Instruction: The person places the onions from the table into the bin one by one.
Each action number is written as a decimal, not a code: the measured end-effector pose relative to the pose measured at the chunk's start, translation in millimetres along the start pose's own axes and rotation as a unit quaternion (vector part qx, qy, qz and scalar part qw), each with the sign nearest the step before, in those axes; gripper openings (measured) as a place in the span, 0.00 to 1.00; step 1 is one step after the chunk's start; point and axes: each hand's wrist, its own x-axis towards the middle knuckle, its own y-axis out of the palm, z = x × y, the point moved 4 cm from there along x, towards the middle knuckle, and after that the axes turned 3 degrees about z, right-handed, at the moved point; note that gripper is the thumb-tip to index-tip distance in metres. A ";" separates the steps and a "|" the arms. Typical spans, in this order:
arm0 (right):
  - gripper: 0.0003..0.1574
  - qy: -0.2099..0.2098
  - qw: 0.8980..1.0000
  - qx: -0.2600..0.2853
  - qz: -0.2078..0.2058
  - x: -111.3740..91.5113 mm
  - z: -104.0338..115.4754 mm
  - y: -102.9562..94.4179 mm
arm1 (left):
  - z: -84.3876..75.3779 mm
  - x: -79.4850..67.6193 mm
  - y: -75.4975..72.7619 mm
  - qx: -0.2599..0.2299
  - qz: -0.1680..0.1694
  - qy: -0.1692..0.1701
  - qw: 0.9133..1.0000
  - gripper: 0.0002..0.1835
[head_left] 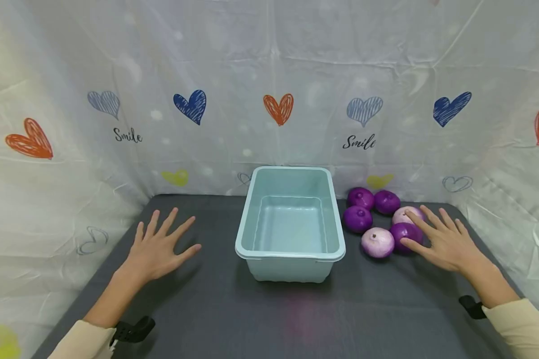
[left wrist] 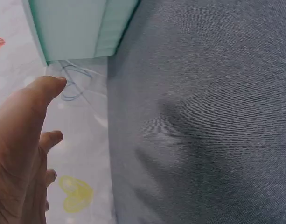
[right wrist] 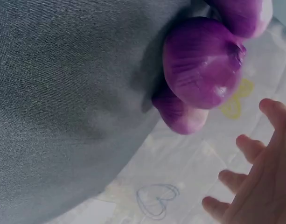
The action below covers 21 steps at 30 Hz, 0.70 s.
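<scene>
My left hand (head_left: 154, 252) hovers over the left side of the dark table, fingers spread and holding nothing; its shadow falls on the cloth. On the right, my right hand (head_left: 451, 244) is spread too, its thumb and index finger overlapping the nearest onions in the head view. Several onions lie in a cluster there: deep purple ones, such as this purple onion (head_left: 358, 219), and paler ones, such as this pale onion (head_left: 378, 243). In the right wrist view a purple onion (right wrist: 203, 63) sits apart from the fingertips. Between the hands stands a pale blue-green plastic bin (head_left: 292, 257) with nothing inside.
A dark grey cloth (head_left: 269, 324) covers the table. White curtains (head_left: 233, 45) printed with hearts and "Smile" hang behind it and along both sides. Black bands (head_left: 134, 330) circle both wrists below cream sleeves.
</scene>
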 end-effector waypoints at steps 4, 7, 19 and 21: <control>0.51 -0.038 0.998 0.044 -0.025 -0.1 -6.2 -5.2 | -3.4 3.0 -5.5 -0.080 -0.003 0.043 0.996 0.41; 0.48 -0.066 0.991 0.104 -0.055 -1.1 -13.7 -9.1 | -9.4 7.0 -10.2 -0.197 0.004 0.084 0.977 0.35; 0.41 -0.041 0.964 0.252 -0.079 -22.6 -50.3 -6.5 | -32.9 26.4 -4.2 -0.478 0.025 0.126 0.869 0.31; 0.40 -0.049 0.957 0.271 -0.086 -26.8 -55.9 -4.2 | -38.2 30.1 -1.4 -0.495 0.026 0.132 0.858 0.33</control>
